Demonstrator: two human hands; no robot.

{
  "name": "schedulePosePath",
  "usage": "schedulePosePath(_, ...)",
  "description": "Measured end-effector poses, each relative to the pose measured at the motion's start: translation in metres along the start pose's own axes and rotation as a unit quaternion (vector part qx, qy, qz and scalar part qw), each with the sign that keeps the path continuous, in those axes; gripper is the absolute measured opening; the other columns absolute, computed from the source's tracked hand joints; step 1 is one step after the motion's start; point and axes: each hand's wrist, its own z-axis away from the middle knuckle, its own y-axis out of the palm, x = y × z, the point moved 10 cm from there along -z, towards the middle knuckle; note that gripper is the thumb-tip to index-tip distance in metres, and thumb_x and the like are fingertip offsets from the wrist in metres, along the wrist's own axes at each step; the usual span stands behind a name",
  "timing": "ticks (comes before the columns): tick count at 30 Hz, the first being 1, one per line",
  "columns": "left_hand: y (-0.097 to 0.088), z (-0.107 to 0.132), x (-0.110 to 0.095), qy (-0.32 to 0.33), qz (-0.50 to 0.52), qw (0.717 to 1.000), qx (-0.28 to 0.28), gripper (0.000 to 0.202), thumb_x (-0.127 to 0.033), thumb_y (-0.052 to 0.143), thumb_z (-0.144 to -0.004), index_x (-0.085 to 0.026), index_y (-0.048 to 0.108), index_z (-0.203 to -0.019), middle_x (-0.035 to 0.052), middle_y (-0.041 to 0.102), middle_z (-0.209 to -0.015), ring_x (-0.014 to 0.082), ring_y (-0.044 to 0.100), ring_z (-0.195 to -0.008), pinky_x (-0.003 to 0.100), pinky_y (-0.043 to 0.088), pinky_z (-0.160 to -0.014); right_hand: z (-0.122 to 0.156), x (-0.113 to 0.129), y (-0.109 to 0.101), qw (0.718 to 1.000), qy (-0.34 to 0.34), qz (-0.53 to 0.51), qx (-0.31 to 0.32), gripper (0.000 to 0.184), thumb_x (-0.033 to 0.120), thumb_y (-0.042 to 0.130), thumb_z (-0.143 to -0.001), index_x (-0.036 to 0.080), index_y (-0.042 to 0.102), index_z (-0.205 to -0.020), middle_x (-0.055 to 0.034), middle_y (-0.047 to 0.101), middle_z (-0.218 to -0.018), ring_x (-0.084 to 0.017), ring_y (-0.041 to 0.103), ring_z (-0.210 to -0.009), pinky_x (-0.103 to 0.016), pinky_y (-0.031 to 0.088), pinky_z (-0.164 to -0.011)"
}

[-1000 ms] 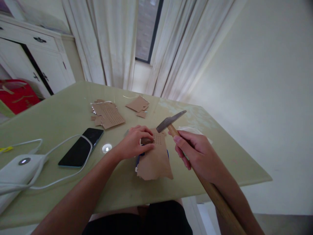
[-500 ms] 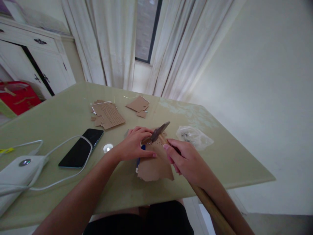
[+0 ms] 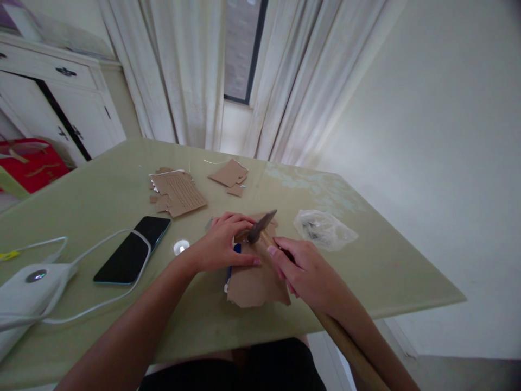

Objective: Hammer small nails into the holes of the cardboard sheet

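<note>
A wooden-handled hammer [image 3: 264,228] is in my right hand [image 3: 303,266], whose fingers wrap its handle near the head. The long handle runs back under my right forearm. Its dark metal head sits low over a brown cardboard piece [image 3: 254,285] with small holes in its upper part. My left hand [image 3: 228,241] holds the cardboard down at its left side, thumb laid across it and fingers arched beside the hammer head. Whether a nail stands under the head is hidden. A blue-edged object [image 3: 229,271] shows partly beneath the cardboard's left edge.
Torn cardboard pieces [image 3: 181,193] and smaller scraps [image 3: 230,174] lie farther back on the table [image 3: 391,260]. A clear plastic bag [image 3: 324,230] is to the right. On the left are a phone [image 3: 132,250], a small round white object [image 3: 181,247] and a white power bank [image 3: 32,290] with cables.
The hammer head has dropped down and slightly left onto or close to the cardboard. My left hand stays in place on the cardboard. The view has shifted slightly.
</note>
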Motion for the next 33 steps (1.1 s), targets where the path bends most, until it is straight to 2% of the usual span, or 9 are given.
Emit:
schedulePosePath(4, 0.002, 0.001, -0.002, -0.01, -0.01, 1.0, 0.008, 0.072, -0.07, 0.093, -0.072, -0.029, 0.077, -0.129, 0.0097, 0.07, -0.144, 0.0397, 0.055, -0.137, 0.058, 0.039, -0.119, -0.007, -0.019, 0.002, 0.995, 0.032, -0.077, 0.051, 0.044, 0.04, 0.053, -0.111, 0.021, 0.056, -0.071, 0.0046, 0.055, -0.054, -0.009, 0.05, -0.04, -0.022, 0.036, -0.043)
schedulePosePath(8, -0.012, -0.001, 0.005, 0.001, 0.02, 0.999, -0.039, 0.069, -0.068, 0.089, -0.08, -0.031, 0.074, -0.136, 0.0102, 0.064, -0.156, 0.0383, 0.054, -0.143, 0.059, 0.04, -0.122, -0.032, -0.048, -0.025, 0.958, 0.03, -0.285, -0.026, 0.037, 0.051, 0.066, -0.103, 0.017, 0.07, -0.088, 0.0052, 0.057, -0.061, -0.008, 0.046, -0.038, -0.02, 0.033, -0.036)
schedulePosePath(10, -0.033, 0.001, 0.027, -0.038, 0.028, 0.992, -0.118, 0.052, -0.061, 0.076, -0.093, -0.029, 0.075, -0.134, 0.0108, 0.067, -0.152, 0.0347, 0.061, -0.138, 0.053, 0.049, -0.115, -0.052, -0.069, -0.035, 0.914, 0.018, -0.401, -0.067, 0.037, 0.05, 0.074, -0.095, 0.015, 0.075, -0.107, 0.0073, 0.054, -0.06, -0.007, 0.04, -0.037, -0.019, 0.031, -0.034)
schedulePosePath(12, -0.057, 0.01, 0.064, -0.143, -0.004, 0.969, -0.201, 0.04, -0.052, 0.064, -0.1, -0.023, 0.077, -0.125, 0.0121, 0.078, -0.13, 0.0317, 0.071, -0.117, 0.046, 0.058, -0.097, -0.074, -0.092, -0.032, 0.865, 0.017, -0.497, -0.072, 0.038, 0.047, 0.077, -0.091, 0.014, 0.077, -0.111, 0.0088, 0.051, -0.059, -0.005, 0.033, -0.036, -0.018, 0.028, -0.032)
schedulePosePath(14, -0.072, 0.023, 0.096, -0.247, -0.082, 0.938, -0.227, 0.035, -0.04, 0.06, -0.1, -0.02, 0.078, -0.122, 0.0122, 0.083, -0.112, 0.0296, 0.075, -0.098, 0.043, 0.058, -0.088, -0.092, -0.117, -0.021, 0.819, 0.035, -0.568, -0.074, 0.035, 0.041, 0.076, -0.091, 0.014, 0.077, -0.112, 0.0096, 0.049, -0.059, -0.004, 0.03, -0.036, -0.015, 0.027, -0.031)
schedulePosePath(18, -0.07, 0.034, 0.125, -0.334, -0.208, 0.91, -0.133, 0.027, -0.035, 0.059, -0.1, -0.022, 0.079, -0.113, 0.0124, 0.083, -0.103, 0.0351, 0.076, -0.096, 0.045, 0.054, -0.082, -0.105, -0.152, 0.011, 0.757, 0.091, -0.643, -0.069, 0.026, 0.032, 0.07, -0.095, 0.015, 0.075, -0.114, 0.0095, 0.047, -0.057, -0.006, 0.031, -0.035, -0.013, 0.031, -0.03)
schedulePosePath(23, -0.059, 0.039, 0.132, -0.372, -0.223, 0.899, -0.059, 0.022, -0.037, 0.063, -0.098, -0.019, 0.076, -0.096, 0.0145, 0.082, -0.1, 0.0392, 0.075, -0.094, 0.047, 0.052, -0.078, -0.099, -0.162, 0.033, 0.697, 0.138, -0.702, -0.05, 0.019, 0.028, 0.061, -0.103, 0.016, 0.071, -0.115, 0.0088, 0.047, -0.06, -0.005, 0.035, -0.036, -0.012, 0.035, -0.032)
schedulePosePath(28, -0.056, 0.039, 0.133, -0.359, -0.267, 0.893, -0.043, 0.018, -0.032, 0.061, -0.098, -0.02, 0.074, -0.098, 0.012, 0.082, -0.1, 0.036, 0.075, -0.093, 0.043, 0.052, -0.076, -0.096, -0.154, 0.032, 0.687, 0.123, -0.716, -0.033, 0.016, 0.027, 0.064, -0.104, 0.015, 0.07, -0.113, 0.0086, 0.048, -0.061, -0.005, 0.037, -0.037, -0.011, 0.035, -0.033)
schedulePosePath(33, -0.054, 0.045, 0.137, -0.354, -0.336, 0.873, -0.013, 0.023, -0.03, 0.052, -0.101, -0.02, 0.072, -0.094, 0.0178, 0.079, -0.103, 0.0385, 0.074, -0.1, 0.047, 0.055, -0.085, -0.094, -0.149, 0.033, 0.686, 0.11, -0.719, -0.021, 0.022, 0.029, 0.055, -0.11, 0.014, 0.069, -0.116, 0.009, 0.047, -0.061, -0.004, 0.036, -0.037, -0.011, 0.035, -0.034)
